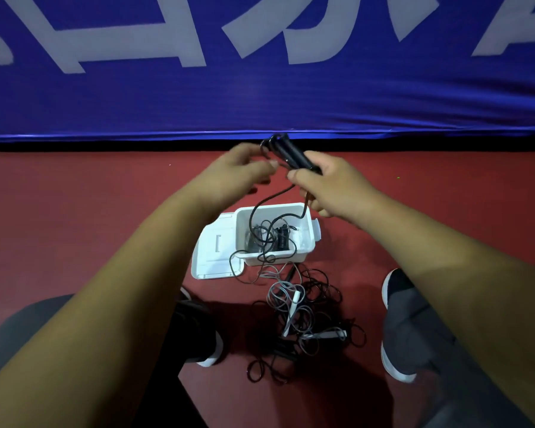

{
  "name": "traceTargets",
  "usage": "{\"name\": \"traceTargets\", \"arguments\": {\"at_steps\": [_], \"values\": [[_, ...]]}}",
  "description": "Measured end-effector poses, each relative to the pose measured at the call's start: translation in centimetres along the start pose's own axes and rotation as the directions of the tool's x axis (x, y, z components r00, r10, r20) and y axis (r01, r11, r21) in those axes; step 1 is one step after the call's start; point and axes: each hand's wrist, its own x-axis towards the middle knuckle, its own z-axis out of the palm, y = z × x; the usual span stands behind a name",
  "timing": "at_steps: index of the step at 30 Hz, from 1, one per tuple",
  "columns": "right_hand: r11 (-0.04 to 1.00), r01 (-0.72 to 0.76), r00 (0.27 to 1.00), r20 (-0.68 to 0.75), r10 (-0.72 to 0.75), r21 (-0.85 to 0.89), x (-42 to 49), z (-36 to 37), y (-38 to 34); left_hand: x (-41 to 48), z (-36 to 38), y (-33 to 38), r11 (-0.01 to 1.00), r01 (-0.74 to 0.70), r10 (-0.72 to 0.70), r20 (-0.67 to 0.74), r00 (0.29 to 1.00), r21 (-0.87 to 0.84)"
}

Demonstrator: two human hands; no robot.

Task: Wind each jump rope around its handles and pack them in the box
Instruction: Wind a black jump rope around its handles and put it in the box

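Observation:
My right hand [325, 183] grips the black handles [291, 154] of a jump rope, held up above the box. My left hand [244, 171] pinches the black cord beside the handles, where a few loops lie around them. The loose cord [254, 211] hangs down into the white open box [306, 242] on the floor. Inside the box lies a wound black rope [282, 237]. In front of the box sits a tangled pile of ropes [306, 319], black and grey, with a white handle [294, 304] among them.
The box's white lid [210, 257] lies against its left side. My two feet in dark shoes [396, 288] with white soles stand either side of the pile on a red floor. A blue banner [260, 88] with white letters runs across behind.

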Motion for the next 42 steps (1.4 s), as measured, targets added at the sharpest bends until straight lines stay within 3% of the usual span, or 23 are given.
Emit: {"name": "traceTargets", "arguments": {"at_steps": [3, 8, 12, 17, 19, 24, 31, 34, 37, 40, 42], "values": [[0.983, 0.091, 0.995, 0.05, -0.084, -0.157, -0.2, 0.7, 0.3, -0.1, 0.1, 0.6, 0.984, -0.127, 0.127, -0.006, 0.992, -0.124], [0.967, 0.095, 0.994, 0.076, -0.079, -0.238, -0.3, 1.1, 1.0, -0.3, 1.0, 0.5, 0.973, -0.228, 0.225, 0.069, 0.972, 0.045], [0.987, -0.019, 0.998, 0.057, 0.028, -0.157, -0.3, 1.2, 0.8, -0.1, 1.1, 0.5, 0.969, -0.232, 0.231, 0.028, 0.973, 0.088], [0.998, -0.06, 0.983, 0.176, 0.059, -0.001, -0.6, 0.9, 0.3, -0.2, 0.8, 0.4, 0.976, -0.206, 0.206, 0.01, 0.979, 0.068], [0.999, -0.046, 0.976, 0.213, 0.05, -0.023, -0.7, 0.6, 0.3, -0.3, 0.8, 0.4, 0.981, -0.184, 0.184, 0.018, 0.983, 0.053], [0.966, 0.022, 0.95, 0.308, 0.061, -0.259, -1.0, -0.5, 0.2, -0.5, 1.0, 0.4, 0.978, -0.165, 0.155, 0.088, 0.984, 0.124], [0.978, -0.025, 0.972, 0.223, 0.073, -0.208, -0.9, -0.4, 0.4, -0.1, 1.6, 0.2, 0.985, -0.164, 0.161, 0.059, 0.985, 0.052], [0.993, -0.067, 0.976, 0.199, 0.086, -0.098, -0.6, -0.5, 0.3, 0.2, 1.8, 0.1, 0.98, -0.176, 0.177, -0.002, 0.984, -0.094], [0.976, -0.105, 0.983, 0.168, 0.073, 0.193, -0.5, -0.3, 0.2, 1.4, 1.4, -0.7, 0.966, -0.076, 0.074, -0.017, 0.997, -0.246], [0.935, -0.112, 0.991, 0.11, 0.078, 0.338, -0.1, -0.9, -0.3, 1.6, 1.6, -2.2, 0.987, 0.033, 0.001, 0.215, 0.977, -0.155], [0.929, -0.105, 0.994, 0.075, 0.083, 0.355, 0.0, -1.3, -0.5, 0.8, 2.4, -2.7, 0.999, -0.028, 0.019, 0.35, 0.936, 0.021]]}}
